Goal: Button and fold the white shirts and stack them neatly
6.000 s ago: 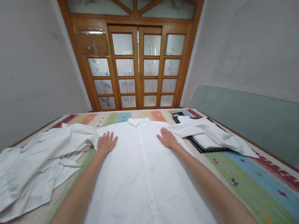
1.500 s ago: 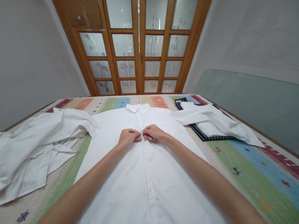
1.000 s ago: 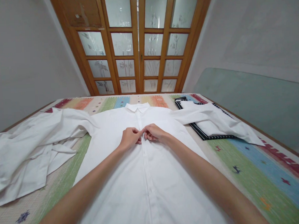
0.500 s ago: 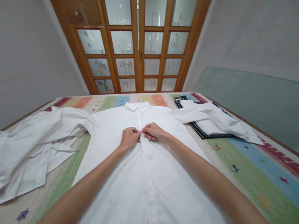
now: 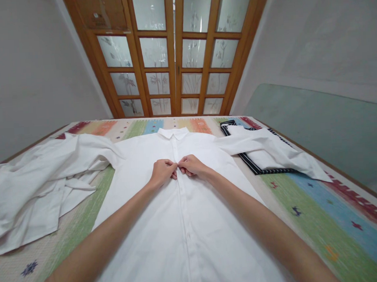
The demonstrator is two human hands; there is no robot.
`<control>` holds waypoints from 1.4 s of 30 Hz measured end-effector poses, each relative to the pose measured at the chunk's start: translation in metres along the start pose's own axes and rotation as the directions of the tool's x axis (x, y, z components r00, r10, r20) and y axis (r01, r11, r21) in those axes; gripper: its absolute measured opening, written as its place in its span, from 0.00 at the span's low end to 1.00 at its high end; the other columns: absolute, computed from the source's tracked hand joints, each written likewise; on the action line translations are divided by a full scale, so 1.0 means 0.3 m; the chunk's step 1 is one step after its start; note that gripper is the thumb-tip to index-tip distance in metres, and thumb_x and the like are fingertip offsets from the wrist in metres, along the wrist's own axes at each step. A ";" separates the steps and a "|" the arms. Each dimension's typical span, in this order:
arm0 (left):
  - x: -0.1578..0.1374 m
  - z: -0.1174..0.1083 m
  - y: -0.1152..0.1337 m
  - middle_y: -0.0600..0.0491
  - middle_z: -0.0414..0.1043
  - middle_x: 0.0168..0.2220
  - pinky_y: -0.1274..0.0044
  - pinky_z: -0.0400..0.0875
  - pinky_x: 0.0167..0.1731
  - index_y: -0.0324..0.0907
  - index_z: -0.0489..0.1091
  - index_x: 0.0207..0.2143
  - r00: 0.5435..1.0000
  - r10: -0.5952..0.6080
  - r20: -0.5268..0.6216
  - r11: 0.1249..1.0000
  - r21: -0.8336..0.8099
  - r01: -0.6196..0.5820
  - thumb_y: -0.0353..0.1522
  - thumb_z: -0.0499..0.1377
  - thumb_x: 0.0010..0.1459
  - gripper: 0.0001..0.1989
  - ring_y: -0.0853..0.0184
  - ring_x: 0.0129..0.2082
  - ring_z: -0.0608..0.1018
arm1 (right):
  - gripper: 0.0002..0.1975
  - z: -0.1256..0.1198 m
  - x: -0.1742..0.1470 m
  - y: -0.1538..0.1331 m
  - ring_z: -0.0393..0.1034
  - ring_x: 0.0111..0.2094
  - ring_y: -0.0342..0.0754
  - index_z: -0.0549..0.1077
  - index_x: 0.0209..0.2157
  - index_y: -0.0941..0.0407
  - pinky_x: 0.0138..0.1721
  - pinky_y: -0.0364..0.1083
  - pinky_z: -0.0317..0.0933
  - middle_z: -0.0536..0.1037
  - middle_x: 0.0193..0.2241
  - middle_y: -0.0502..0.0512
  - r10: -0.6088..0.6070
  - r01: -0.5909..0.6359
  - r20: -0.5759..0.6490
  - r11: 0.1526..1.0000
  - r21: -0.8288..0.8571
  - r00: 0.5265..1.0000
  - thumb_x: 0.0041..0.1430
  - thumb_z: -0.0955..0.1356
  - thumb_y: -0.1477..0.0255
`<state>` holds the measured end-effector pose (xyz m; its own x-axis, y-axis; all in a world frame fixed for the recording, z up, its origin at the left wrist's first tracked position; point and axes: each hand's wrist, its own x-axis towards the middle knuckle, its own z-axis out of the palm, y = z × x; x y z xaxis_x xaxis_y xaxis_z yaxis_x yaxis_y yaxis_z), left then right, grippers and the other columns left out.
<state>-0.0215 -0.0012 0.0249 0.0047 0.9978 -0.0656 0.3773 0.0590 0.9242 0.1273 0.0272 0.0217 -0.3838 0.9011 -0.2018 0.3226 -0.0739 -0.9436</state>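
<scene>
A white collared shirt (image 5: 143, 229) lies front up and spread out before me, its collar at the far end. Along its middle runs the button placket. My left hand (image 5: 164, 171) pinches the placket's edge from the left, a little below the collar. From the right, my right hand (image 5: 192, 165) grips the same spot, its fingertips meeting those of the left. Whatever small button sits between the fingertips is hidden. The shirt's right-side sleeve stretches over a black-and-white striped folded cloth.
Crumpled white fabric (image 5: 35, 193) lies at the left. The dark striped cloth (image 5: 256, 168) is at the right. Under everything is a colourful patterned cover (image 5: 289, 220). A pale green board (image 5: 302, 117) stands along the right side, and wooden glass-paned doors (image 5: 175, 73) are behind.
Both hands stay at the same place on the placket, with only slight finger movement. The shirt lies as before.
</scene>
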 end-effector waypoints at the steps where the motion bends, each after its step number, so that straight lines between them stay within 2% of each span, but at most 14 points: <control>1: -0.002 0.000 0.002 0.57 0.70 0.14 0.84 0.66 0.16 0.39 0.70 0.23 1.000 0.003 -0.009 1.000 0.010 -0.003 0.28 0.58 0.54 0.07 0.72 0.14 0.75 | 0.15 0.004 0.002 0.004 0.48 0.07 0.36 0.64 0.14 0.55 0.09 0.37 0.38 0.60 0.05 0.43 -0.010 0.010 -0.013 1.000 -0.014 1.000 0.53 0.63 0.74; 7: -0.016 -0.007 0.018 0.61 0.66 0.13 0.84 0.59 0.13 0.40 0.69 0.23 0.993 0.113 -0.037 0.987 0.117 -0.108 0.26 0.57 0.49 0.04 0.75 0.11 0.69 | 0.13 0.015 0.006 0.014 0.49 0.07 0.36 0.64 0.15 0.56 0.10 0.37 0.42 0.60 0.05 0.43 -0.050 0.045 -0.061 0.995 -0.089 0.997 0.51 0.63 0.73; 13: -0.004 -0.014 0.007 0.61 0.63 0.12 0.81 0.55 0.12 0.41 0.69 0.22 1.000 0.017 -0.005 0.991 0.133 -0.016 0.28 0.56 0.50 0.06 0.73 0.09 0.65 | 0.14 0.010 0.014 0.016 0.48 0.08 0.36 0.63 0.14 0.56 0.12 0.38 0.42 0.56 0.05 0.42 -0.062 0.054 -0.055 0.990 -0.131 0.997 0.51 0.64 0.72; 15: 0.005 -0.018 -0.003 0.61 0.63 0.13 0.81 0.56 0.14 0.41 0.70 0.22 0.999 0.025 -0.020 0.986 0.163 -0.022 0.29 0.57 0.50 0.05 0.73 0.10 0.65 | 0.13 0.010 0.016 0.018 0.48 0.08 0.36 0.64 0.14 0.56 0.12 0.38 0.43 0.56 0.05 0.41 -0.061 0.053 -0.051 0.989 -0.135 0.997 0.51 0.64 0.72; 18: 0.019 -0.026 -0.017 0.56 0.71 0.23 0.81 0.64 0.22 0.41 0.70 0.21 0.986 0.152 -0.065 0.961 0.245 -0.132 0.29 0.60 0.48 0.04 0.73 0.19 0.71 | 0.10 0.010 0.015 0.021 0.50 0.09 0.37 0.69 0.18 0.58 0.14 0.38 0.46 0.60 0.07 0.42 -0.064 0.049 -0.097 0.988 -0.148 0.993 0.51 0.64 0.74; 21: 0.027 -0.035 -0.029 0.53 0.73 0.32 0.79 0.69 0.33 0.40 0.72 0.22 0.946 0.307 -0.103 0.899 0.359 -0.252 0.29 0.61 0.49 0.04 0.70 0.28 0.74 | 0.07 0.009 0.009 0.024 0.57 0.12 0.38 0.75 0.26 0.59 0.18 0.39 0.52 0.69 0.12 0.45 -0.147 0.091 -0.247 0.970 -0.223 0.958 0.52 0.64 0.76; 23: 0.028 -0.040 -0.038 0.52 0.72 0.34 0.77 0.69 0.36 0.40 0.73 0.25 0.914 0.387 -0.123 0.855 0.418 -0.306 0.29 0.59 0.51 0.04 0.70 0.29 0.74 | 0.09 0.011 0.001 0.025 0.64 0.17 0.40 0.77 0.31 0.59 0.24 0.40 0.58 0.74 0.18 0.49 -0.282 0.165 -0.307 0.920 -0.356 0.909 0.52 0.65 0.77; 25: 0.026 -0.043 -0.050 0.51 0.71 0.35 0.76 0.70 0.37 0.40 0.73 0.29 0.879 0.461 -0.119 0.811 0.459 -0.363 0.29 0.57 0.54 0.05 0.70 0.28 0.73 | 0.10 0.017 -0.009 0.026 0.70 0.24 0.43 0.79 0.34 0.58 0.31 0.40 0.60 0.78 0.23 0.52 -0.403 0.218 -0.270 0.824 -0.523 0.874 0.54 0.66 0.76; 27: 0.022 -0.045 -0.062 0.51 0.71 0.37 0.74 0.70 0.39 0.40 0.73 0.33 0.842 0.537 -0.050 0.744 0.499 -0.445 0.28 0.55 0.56 0.07 0.68 0.30 0.74 | 0.10 0.030 -0.022 0.025 0.73 0.30 0.45 0.80 0.35 0.57 0.35 0.41 0.60 0.81 0.28 0.54 -0.447 0.215 -0.191 0.707 -0.674 0.874 0.58 0.66 0.72; 30: 0.015 -0.045 -0.076 0.49 0.74 0.39 0.71 0.69 0.45 0.41 0.73 0.36 0.796 0.596 0.105 0.610 0.585 -0.534 0.26 0.54 0.57 0.09 0.63 0.41 0.74 | 0.14 0.054 -0.048 0.022 0.74 0.36 0.48 0.80 0.36 0.54 0.36 0.42 0.59 0.82 0.34 0.57 -0.421 0.139 -0.116 0.527 -0.839 0.900 0.63 0.63 0.68; 33: 0.006 -0.045 -0.081 0.48 0.76 0.43 0.66 0.68 0.47 0.41 0.74 0.40 0.807 0.565 0.174 0.522 0.682 -0.513 0.27 0.53 0.60 0.11 0.59 0.46 0.73 | 0.17 0.073 -0.079 0.019 0.73 0.37 0.49 0.78 0.43 0.54 0.37 0.43 0.59 0.81 0.37 0.58 -0.396 0.100 -0.073 0.399 -0.912 0.915 0.67 0.59 0.67; 36: -0.006 -0.048 -0.083 0.48 0.75 0.50 0.64 0.66 0.48 0.42 0.72 0.47 0.824 0.529 0.203 0.460 0.747 -0.480 0.30 0.50 0.63 0.14 0.58 0.51 0.72 | 0.19 0.079 -0.112 0.025 0.72 0.39 0.49 0.72 0.54 0.56 0.37 0.44 0.59 0.79 0.39 0.60 -0.418 0.143 -0.006 0.323 -0.936 0.908 0.67 0.59 0.67; 39: -0.022 -0.053 -0.086 0.47 0.69 0.58 0.63 0.63 0.53 0.41 0.68 0.54 0.835 0.489 0.253 0.404 0.783 -0.473 0.31 0.47 0.65 0.19 0.57 0.58 0.69 | 0.19 0.077 -0.147 0.042 0.70 0.38 0.48 0.71 0.55 0.57 0.38 0.44 0.58 0.78 0.37 0.59 -0.473 0.240 0.091 0.266 -0.933 0.877 0.68 0.59 0.69; 42: -0.043 -0.064 -0.090 0.46 0.62 0.63 0.62 0.59 0.58 0.40 0.63 0.60 0.843 0.442 0.307 0.365 0.797 -0.481 0.33 0.44 0.67 0.22 0.58 0.63 0.64 | 0.16 0.070 -0.190 0.067 0.68 0.34 0.46 0.74 0.51 0.57 0.38 0.44 0.56 0.76 0.33 0.56 -0.548 0.377 0.207 0.217 -0.900 0.811 0.68 0.61 0.69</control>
<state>-0.0495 -0.0152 0.0080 0.4548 0.8582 0.2377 0.8734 -0.4821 0.0695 0.1375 -0.0346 0.0087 -0.6672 0.6823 0.2988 0.7045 0.7083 -0.0446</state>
